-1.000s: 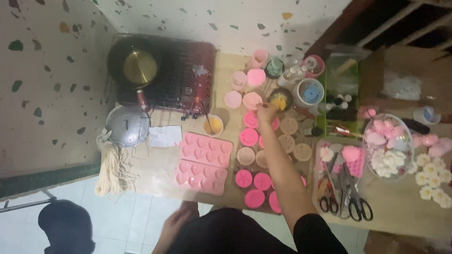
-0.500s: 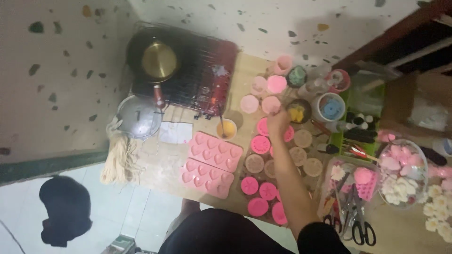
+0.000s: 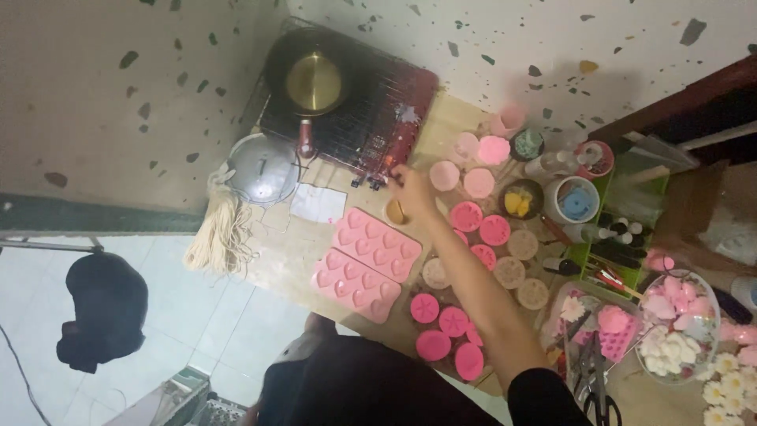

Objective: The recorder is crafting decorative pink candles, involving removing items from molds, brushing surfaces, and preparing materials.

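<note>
The wooden tabletop (image 3: 292,244) is filling the centre and right of the frame, crowded with craft pieces. In the upper centre, a dark red portable stove with a black grate (image 3: 371,110) is carrying a small brass-coloured saucepan with a red handle (image 3: 314,83); a round glass lid (image 3: 262,168) is lying just below it, left of centre. Two pink silicone moulds with heart-shaped cavities (image 3: 363,264) are sitting side by side mid-frame. Round pink and beige moulded discs (image 3: 494,230) are spreading across the centre-right — some in rows, some scattered.

The right hand (image 3: 412,189) is reaching up from the lower right, arm extended, fingers bent downward over a small round cup of orange liquid (image 3: 396,211) lying just above the heart moulds and just below the stove's front edge. Grip on the cup — cannot tell; the hand is covering its rim. The left hand is not appearing in the frame.
</note>
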